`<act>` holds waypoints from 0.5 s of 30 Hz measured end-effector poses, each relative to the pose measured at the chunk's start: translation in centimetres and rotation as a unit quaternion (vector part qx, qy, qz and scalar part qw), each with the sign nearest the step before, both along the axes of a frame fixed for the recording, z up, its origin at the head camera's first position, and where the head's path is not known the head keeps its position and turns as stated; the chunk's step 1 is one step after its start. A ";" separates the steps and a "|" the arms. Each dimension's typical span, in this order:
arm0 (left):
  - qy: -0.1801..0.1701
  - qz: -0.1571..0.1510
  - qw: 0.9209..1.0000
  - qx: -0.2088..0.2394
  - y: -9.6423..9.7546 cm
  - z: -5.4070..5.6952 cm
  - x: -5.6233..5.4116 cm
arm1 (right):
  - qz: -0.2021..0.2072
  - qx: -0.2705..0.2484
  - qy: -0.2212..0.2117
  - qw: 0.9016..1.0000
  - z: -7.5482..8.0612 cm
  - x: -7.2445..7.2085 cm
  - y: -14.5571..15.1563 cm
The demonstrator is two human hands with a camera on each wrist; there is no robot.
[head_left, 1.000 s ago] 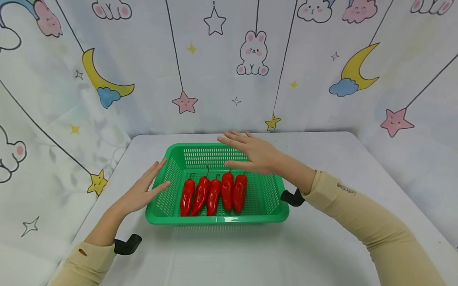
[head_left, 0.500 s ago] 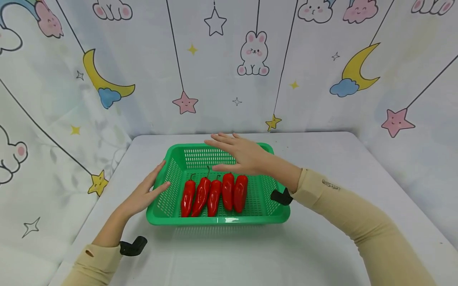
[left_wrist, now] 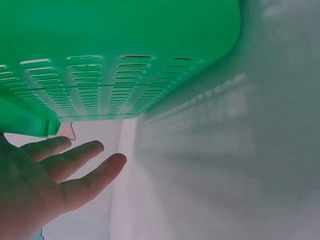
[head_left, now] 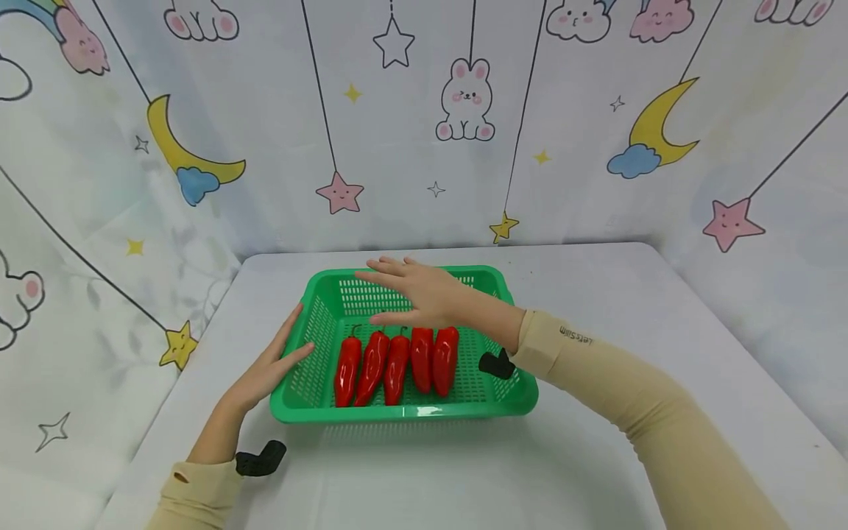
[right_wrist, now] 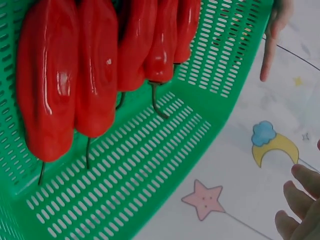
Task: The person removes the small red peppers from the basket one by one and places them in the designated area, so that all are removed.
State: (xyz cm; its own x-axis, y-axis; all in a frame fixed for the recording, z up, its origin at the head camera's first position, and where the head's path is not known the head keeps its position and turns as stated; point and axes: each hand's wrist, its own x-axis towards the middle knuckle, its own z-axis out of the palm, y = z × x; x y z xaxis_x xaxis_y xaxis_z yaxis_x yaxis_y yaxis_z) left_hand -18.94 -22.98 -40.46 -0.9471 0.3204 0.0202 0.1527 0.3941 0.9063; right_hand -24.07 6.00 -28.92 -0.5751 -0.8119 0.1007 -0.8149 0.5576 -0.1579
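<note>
A green plastic basket (head_left: pixel 477 411) with slotted walls stands on the white-covered table. Inside, several glossy red chili peppers (head_left: pixel 396 368) lie side by side, stems toward the far wall. My left hand (head_left: pixel 261 377) is at the basket's left side, fingers straight along the outer wall and thumb over the rim. In the left wrist view, its fingers (left_wrist: pixel 82 177) stretch out beside the slotted wall. My right hand (head_left: pixel 424 294) hovers over the peppers and the far part of the basket, fingers spread and nothing in them. It hides the stems of the right-hand peppers in the head view.
White tabletop (head_left: pixel 596 294) surrounds the basket. Behind it hangs a white cloth (head_left: pixel 563 88) printed with moons, stars and rabbits. Each wrist wears a black camera mount (head_left: pixel 261 458); the right one overlaps the basket's right side in the head view.
My right hand has moved left across the basket, still spread. The left hand has shifted slightly, its forearm swinging right. The basket and peppers stay in place.
</note>
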 end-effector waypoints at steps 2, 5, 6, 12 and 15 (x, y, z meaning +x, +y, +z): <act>-0.003 0.002 1.000 0.009 0.0 -0.1 -0.1 | 0.001 0.005 -0.004 1.000 -0.3 -0.2 -0.3; -0.010 0.005 0.999 0.032 0.1 -0.3 -0.1 | 0.005 0.011 -0.004 1.000 -0.7 -0.4 -0.7; -0.011 0.007 0.999 0.040 0.2 -0.4 0.0 | 0.006 0.013 -0.003 1.000 -0.9 -0.5 -0.8; -0.021 0.016 0.997 0.069 0.3 -1.0 0.0 | 0.010 0.032 0.009 0.999 -1.5 -0.7 -1.8; -0.035 0.018 0.996 0.080 0.4 -1.2 0.0 | 0.005 0.043 0.010 0.999 -1.8 -0.8 -2.2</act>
State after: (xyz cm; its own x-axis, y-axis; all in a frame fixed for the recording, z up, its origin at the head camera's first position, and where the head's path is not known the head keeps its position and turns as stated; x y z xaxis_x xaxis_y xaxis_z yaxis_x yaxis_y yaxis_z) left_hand -18.98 -22.62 -41.66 -0.9590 0.2832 0.0022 0.0753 0.2472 0.9660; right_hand -24.86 3.81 -30.70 -0.5654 -0.8238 0.0411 -0.8231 0.5602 -0.0930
